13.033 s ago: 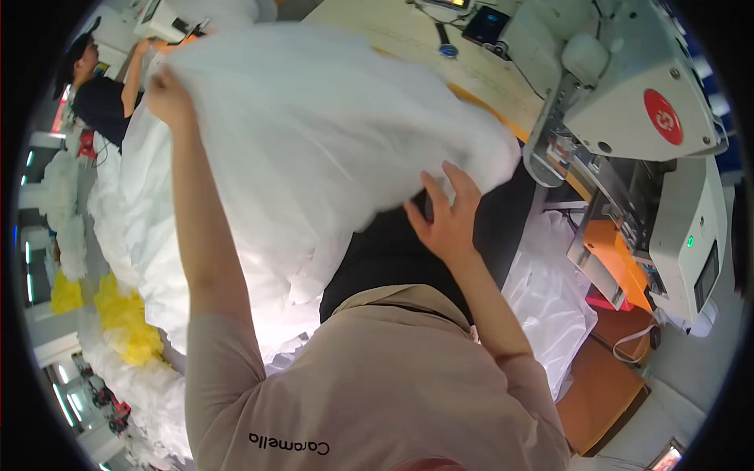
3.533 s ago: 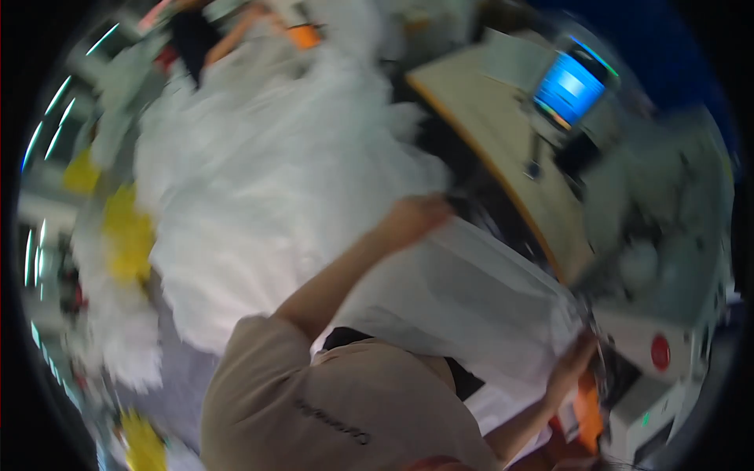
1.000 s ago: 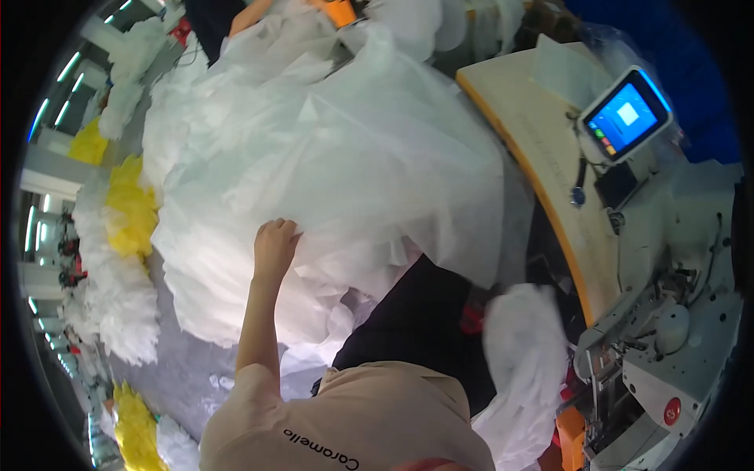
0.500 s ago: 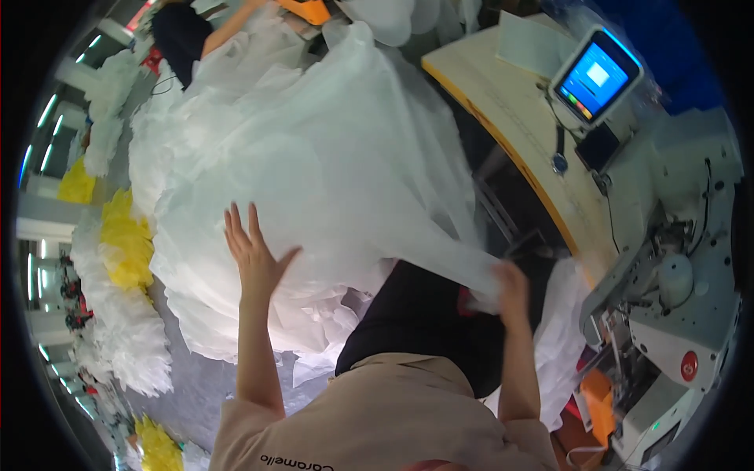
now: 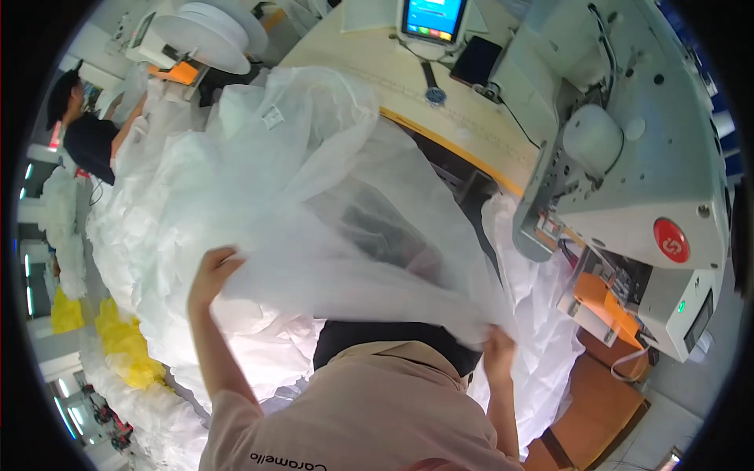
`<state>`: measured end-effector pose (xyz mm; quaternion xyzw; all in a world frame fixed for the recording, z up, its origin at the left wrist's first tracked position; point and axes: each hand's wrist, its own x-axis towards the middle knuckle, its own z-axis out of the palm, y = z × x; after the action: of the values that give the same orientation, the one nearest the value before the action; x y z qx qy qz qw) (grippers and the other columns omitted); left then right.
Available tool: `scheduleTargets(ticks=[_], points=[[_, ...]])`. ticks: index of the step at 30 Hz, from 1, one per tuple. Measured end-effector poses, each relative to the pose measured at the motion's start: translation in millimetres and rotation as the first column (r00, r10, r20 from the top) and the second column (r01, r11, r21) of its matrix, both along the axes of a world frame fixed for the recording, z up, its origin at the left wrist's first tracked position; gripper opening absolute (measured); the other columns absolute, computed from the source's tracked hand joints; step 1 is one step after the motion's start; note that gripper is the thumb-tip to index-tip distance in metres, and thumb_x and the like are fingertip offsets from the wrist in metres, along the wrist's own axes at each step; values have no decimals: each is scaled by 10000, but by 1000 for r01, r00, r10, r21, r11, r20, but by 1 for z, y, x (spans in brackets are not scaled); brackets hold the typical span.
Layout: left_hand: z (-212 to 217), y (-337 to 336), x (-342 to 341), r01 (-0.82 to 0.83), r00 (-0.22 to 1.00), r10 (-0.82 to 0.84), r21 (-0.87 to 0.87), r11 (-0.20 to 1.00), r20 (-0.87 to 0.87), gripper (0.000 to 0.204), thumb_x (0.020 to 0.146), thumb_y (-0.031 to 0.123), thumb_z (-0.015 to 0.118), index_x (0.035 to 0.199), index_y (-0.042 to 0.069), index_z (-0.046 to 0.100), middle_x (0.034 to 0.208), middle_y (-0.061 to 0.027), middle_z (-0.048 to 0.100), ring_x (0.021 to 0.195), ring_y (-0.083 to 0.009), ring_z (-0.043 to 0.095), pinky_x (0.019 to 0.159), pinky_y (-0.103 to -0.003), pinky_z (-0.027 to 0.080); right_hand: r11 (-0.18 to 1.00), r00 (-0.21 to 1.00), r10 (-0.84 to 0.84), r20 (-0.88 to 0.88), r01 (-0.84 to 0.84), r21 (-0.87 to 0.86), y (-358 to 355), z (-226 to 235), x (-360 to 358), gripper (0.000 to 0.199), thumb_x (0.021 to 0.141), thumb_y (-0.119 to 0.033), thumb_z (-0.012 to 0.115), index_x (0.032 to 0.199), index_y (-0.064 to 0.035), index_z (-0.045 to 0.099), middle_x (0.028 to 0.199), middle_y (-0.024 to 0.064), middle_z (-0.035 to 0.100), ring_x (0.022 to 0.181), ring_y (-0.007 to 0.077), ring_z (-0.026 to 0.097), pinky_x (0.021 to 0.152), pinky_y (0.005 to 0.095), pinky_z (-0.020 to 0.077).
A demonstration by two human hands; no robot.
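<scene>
**Both hands spread a sheer white sheet across the lap**

At the far left I see another person in a dark top (image 5: 88,141) beside heaps of white fabric, with crumpled yellow fabric (image 5: 122,345) lower down. My left hand (image 5: 210,271) is closed on the edge of the thin, translucent white fabric sheet (image 5: 314,212), its fingers curled into the cloth. The sheet stretches rightward over my lap, billowing up toward the pale wooden table (image 5: 440,102). My right hand (image 5: 498,349) pinches the sheet's opposite edge; the two hands are well apart. Further right stands the grey-white industrial sewing machine (image 5: 644,173) with a round red button, and a small blue-lit screen (image 5: 433,17) sits on the table behind.
</scene>
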<state>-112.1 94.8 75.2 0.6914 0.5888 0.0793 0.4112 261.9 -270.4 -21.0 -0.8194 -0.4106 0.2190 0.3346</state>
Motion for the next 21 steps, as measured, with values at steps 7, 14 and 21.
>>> scheduleTargets(ticks=[7,14,21], points=[[44,-46,-96,-93,981,76,-89,992,-178,331,732,135,701,1034,28,618,839,-83,640,787,-137,613,640,-247,485,642,662,749,-40,-739,-204,168,50,17,395,786,-175,683,1123,-31,536,1041,141,583,934,282,583,790,329,475],[1,76,-58,37,793,409,706,708,-451,450,753,199,641,1168,73,519,1048,-148,603,926,-318,588,750,-408,484,527,650,723,234,-738,422,393,90,-98,384,807,-129,637,1164,-59,513,1170,125,513,1106,298,500,907,352,423],[9,-90,44,349,925,-263,342,872,-273,330,756,117,610,1081,129,558,1047,-73,588,935,-228,606,733,-362,519,441,506,862,-30,-718,538,450,45,-151,389,791,-106,603,1172,-116,521,1203,111,504,1138,269,465,966,373,364]])
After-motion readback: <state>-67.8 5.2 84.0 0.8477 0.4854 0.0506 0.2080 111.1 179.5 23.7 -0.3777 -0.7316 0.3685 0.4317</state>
